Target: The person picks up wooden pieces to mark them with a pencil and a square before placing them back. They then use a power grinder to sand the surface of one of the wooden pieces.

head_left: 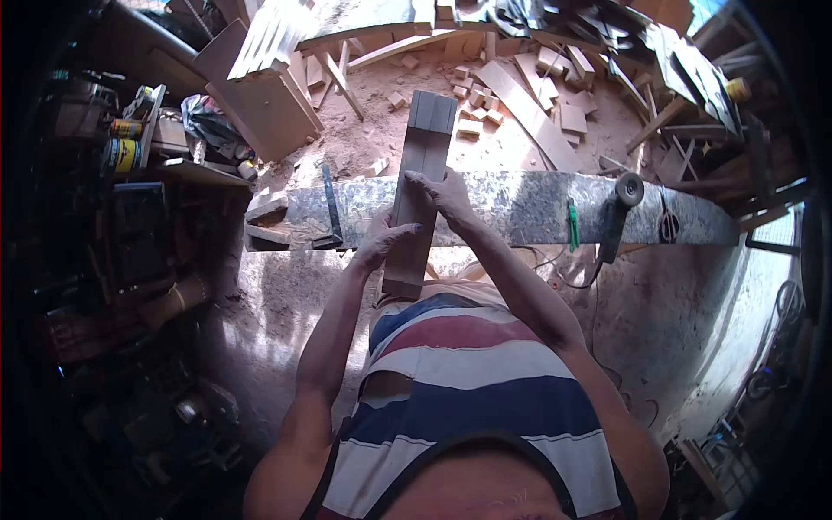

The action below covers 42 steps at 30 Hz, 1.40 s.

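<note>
A long wooden beam (414, 204) points away from my body over the workbench (516, 204). Its far end shows a paler cut block or joint, and its near end comes close to my waist. My left hand (380, 243) grips the left side of the beam, thumb laid across the top. Farther along, my right hand (448, 198) closes around the right side, its thumb also on top. The fingers under the beam are hidden. On the bench, left of the beam, lies a dark try square (332, 206).
To the right on the bench are a green hand tool (573, 224), a corded angle grinder (617, 212) and dark scissors-like tool (667, 227). Wood offcuts (477, 108) and boards (529, 117) lie on the dusty ground beyond. Cans (122, 155) stand on the left.
</note>
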{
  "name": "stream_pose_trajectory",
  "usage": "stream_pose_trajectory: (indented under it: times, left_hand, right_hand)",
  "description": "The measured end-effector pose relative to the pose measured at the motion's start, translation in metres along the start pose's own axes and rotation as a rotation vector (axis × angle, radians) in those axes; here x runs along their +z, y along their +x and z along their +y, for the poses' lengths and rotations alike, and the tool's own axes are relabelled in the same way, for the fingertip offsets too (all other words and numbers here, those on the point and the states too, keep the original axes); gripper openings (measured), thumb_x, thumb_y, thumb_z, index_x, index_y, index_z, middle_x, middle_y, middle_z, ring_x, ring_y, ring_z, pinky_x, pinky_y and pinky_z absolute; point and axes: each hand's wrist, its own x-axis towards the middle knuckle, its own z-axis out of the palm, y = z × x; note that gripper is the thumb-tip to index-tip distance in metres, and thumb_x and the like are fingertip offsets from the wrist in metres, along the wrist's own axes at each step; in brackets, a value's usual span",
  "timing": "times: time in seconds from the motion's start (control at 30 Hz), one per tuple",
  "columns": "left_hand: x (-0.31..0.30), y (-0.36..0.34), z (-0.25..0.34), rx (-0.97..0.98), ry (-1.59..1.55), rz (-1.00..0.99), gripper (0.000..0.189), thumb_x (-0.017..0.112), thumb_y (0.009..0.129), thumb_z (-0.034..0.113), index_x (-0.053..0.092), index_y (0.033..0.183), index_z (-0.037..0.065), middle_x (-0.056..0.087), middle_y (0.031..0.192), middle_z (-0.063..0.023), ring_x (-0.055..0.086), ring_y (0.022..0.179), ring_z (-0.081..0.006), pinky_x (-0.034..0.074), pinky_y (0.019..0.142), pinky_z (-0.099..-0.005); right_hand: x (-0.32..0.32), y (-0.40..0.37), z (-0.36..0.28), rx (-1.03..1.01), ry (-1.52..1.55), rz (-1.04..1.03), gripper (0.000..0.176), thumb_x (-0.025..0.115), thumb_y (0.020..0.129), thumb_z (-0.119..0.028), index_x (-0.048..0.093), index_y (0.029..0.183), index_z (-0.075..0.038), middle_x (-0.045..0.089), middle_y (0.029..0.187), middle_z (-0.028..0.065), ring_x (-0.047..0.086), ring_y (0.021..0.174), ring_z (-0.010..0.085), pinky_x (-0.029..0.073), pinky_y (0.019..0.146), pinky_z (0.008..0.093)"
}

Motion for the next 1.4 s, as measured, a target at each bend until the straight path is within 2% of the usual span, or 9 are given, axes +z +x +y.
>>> stream_pose_trajectory:
  times: [0.1,0.23,0.4,0.67,0.87,0.97,1.17,1.27,1.4]
  left_hand:
    - [-0.021,-0.001,-0.004,-0.011,-0.156,0.073,0.054,0.09,0.092,0.025,0.066,0.135,0.003,0.075,0.112,-0.0053,0.075,0.097,-0.0147,0.062,0.085,-0.0309]
    - [-0.062,0.005,-0.006,-0.045,-0.515,-0.044,0.054,0.089,0.092,0.026,0.067,0.135,0.001,0.075,0.114,-0.009,0.077,0.097,-0.0194,0.066,0.082,-0.0354]
    - [-0.111,0.01,0.005,-0.046,-0.613,-0.085,0.055,0.086,0.093,0.026,0.066,0.137,-0.001,0.074,0.126,-0.014,0.077,0.104,-0.0237,0.067,0.09,-0.0404]
    - [-0.17,0.039,0.009,-0.123,-0.62,0.018,0.059,0.089,0.091,0.021,0.064,0.14,-0.001,0.075,0.125,-0.0119,0.077,0.105,-0.0201,0.068,0.089,-0.0392]
    - [-0.194,0.057,0.025,-0.202,-0.497,0.112,0.059,0.092,0.089,0.023,0.067,0.139,0.002,0.075,0.12,-0.0069,0.075,0.105,-0.0176,0.066,0.088,-0.0363]
    - [-0.18,0.073,0.043,-0.088,-0.288,0.277,0.064,0.095,0.087,0.023,0.067,0.139,-0.001,0.075,0.121,-0.0072,0.073,0.106,-0.0171,0.063,0.091,-0.0346]
    - [-0.188,0.115,0.057,0.049,-0.048,0.469,0.067,0.097,0.083,0.026,0.067,0.136,-0.001,0.078,0.117,-0.0107,0.074,0.103,-0.0186,0.06,0.094,-0.0351]
    - [-0.202,0.127,0.105,0.052,0.213,0.6,0.061,0.097,0.08,0.028,0.07,0.128,0.001,0.079,0.113,-0.0127,0.076,0.1,-0.0215,0.06,0.091,-0.0373]
    - [-0.226,0.157,0.173,-0.072,0.548,0.74,0.062,0.091,0.083,0.038,0.065,0.126,0.001,0.078,0.111,-0.0238,0.077,0.106,-0.0407,0.059,0.093,-0.0503]
  right_hand:
    - [0.01,0.028,-0.002,0.187,0.422,-0.189,0.048,0.086,0.097,-0.038,0.073,0.125,-0.001,0.079,0.11,0.0095,0.075,0.096,0.0133,0.062,0.079,0.0297]
    - [0.035,0.057,0.001,0.342,0.543,-0.293,0.047,0.071,0.107,-0.043,0.071,0.131,-0.002,0.077,0.112,0.0098,0.074,0.093,0.0149,0.063,0.076,0.0315]
    - [0.078,0.09,-0.009,0.468,0.583,-0.374,0.06,0.06,0.109,-0.053,0.065,0.141,-0.002,0.074,0.122,0.0156,0.073,0.106,0.0298,0.065,0.09,0.0521]
    - [0.126,0.146,-0.007,0.491,0.556,-0.357,0.058,0.065,0.107,-0.052,0.066,0.133,0.0,0.074,0.114,0.0133,0.074,0.1,0.0265,0.066,0.086,0.0469]
    - [0.15,0.17,-0.019,0.45,0.547,-0.281,0.04,0.068,0.109,-0.041,0.07,0.115,-0.002,0.074,0.098,0.0086,0.074,0.087,0.0196,0.063,0.078,0.0353]
    - [0.172,0.191,0.005,0.264,0.475,-0.151,0.039,0.07,0.109,-0.039,0.074,0.12,-0.003,0.076,0.104,0.0034,0.071,0.087,0.0114,0.059,0.079,0.03]
    - [0.188,0.239,-0.017,0.32,0.254,-0.242,0.046,0.069,0.108,-0.045,0.075,0.122,-0.002,0.078,0.105,0.0034,0.07,0.088,0.0095,0.056,0.079,0.0264]
    - [0.207,0.258,-0.048,0.131,-0.121,-0.16,0.06,0.079,0.1,-0.05,0.072,0.126,0.004,0.079,0.107,0.0103,0.074,0.095,0.0152,0.058,0.085,0.0315]
    - [0.242,0.287,-0.079,-0.118,-0.174,-0.077,0.064,0.085,0.095,-0.045,0.068,0.131,0.005,0.079,0.11,0.0113,0.074,0.099,0.0161,0.058,0.09,0.0328]
